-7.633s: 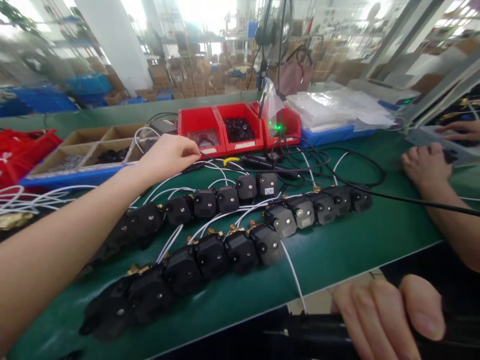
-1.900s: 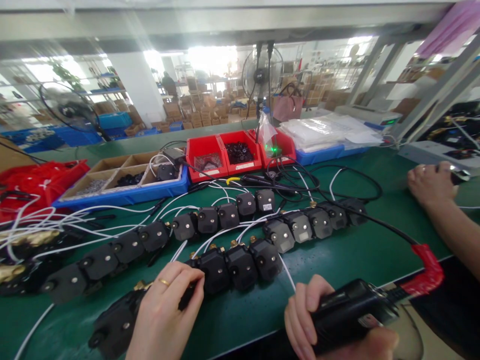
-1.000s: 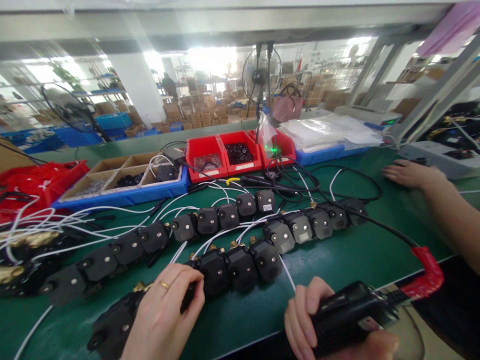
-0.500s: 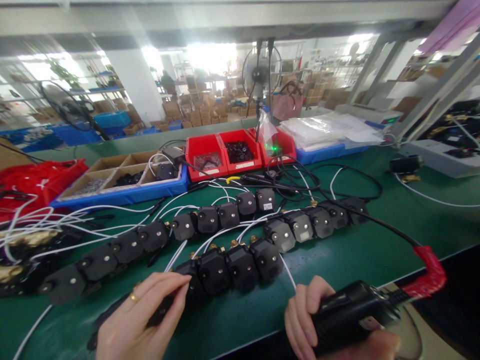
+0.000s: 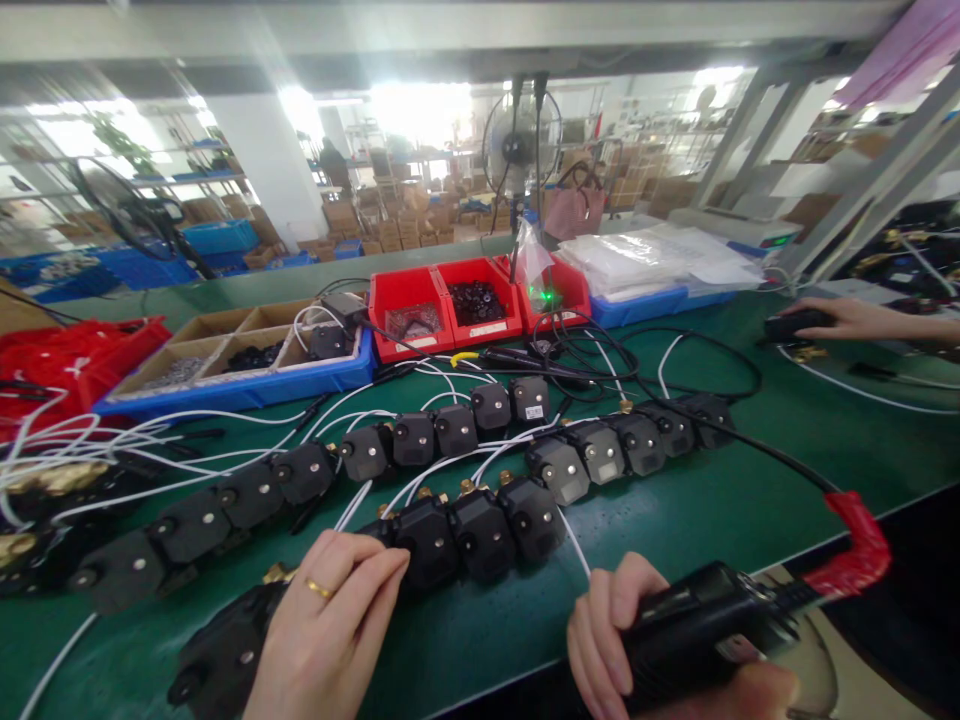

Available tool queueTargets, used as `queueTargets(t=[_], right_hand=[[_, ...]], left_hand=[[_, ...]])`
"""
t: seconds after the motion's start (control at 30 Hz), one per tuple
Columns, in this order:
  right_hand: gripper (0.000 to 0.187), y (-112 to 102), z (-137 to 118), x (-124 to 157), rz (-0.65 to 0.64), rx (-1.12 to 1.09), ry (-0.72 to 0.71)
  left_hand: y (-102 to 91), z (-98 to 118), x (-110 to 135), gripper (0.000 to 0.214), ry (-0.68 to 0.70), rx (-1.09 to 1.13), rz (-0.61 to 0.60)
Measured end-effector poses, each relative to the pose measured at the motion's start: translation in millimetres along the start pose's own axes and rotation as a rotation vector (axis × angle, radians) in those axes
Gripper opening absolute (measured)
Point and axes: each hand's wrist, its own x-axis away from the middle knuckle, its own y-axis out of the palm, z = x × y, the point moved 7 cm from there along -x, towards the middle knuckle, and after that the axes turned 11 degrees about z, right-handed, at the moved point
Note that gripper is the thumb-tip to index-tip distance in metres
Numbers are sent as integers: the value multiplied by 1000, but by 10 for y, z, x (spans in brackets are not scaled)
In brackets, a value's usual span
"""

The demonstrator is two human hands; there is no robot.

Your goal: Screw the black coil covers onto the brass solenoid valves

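My left hand, a ring on one finger, has its fingertips pinched together over the front row of black units; whatever sits between them is hidden. Just right of the fingertips is a black boxy unit with a brass fitting at its top. Another black unit lies left of the hand, partly covered by it. At the lower right, my right hand is wrapped around a black corded electric screwdriver, whose cable end is bound in red tape. Its tip is out of sight.
More black units with white cables stand in rows on the green bench. Behind them are red bins and a blue divided tray with small parts. At the far right, a co-worker's hand touches a black unit.
My left hand has moved right along the front row, uncovering more of the leftmost unit. A co-worker's hand has come in at the far right. My right hand has hardly moved.
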Motion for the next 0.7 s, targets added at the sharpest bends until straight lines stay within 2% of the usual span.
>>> queueTargets(t=[0.33,0.5,0.57,0.7], right_hand=[[58,-39,20,-4,3,24,44],[57,63,-33,-20,1,11,31],[58,149,-60,-48,-19,39,22],[51,310,-41,-107,-39,189,-15]], left_hand=[[29,-117,-45,6,-118,-56,-2],[56,-308,-105,9,-291,-12,-55],[108,-424,-156,17,-385,21,-156],[290,-594,-241,43,-519,146,-498]])
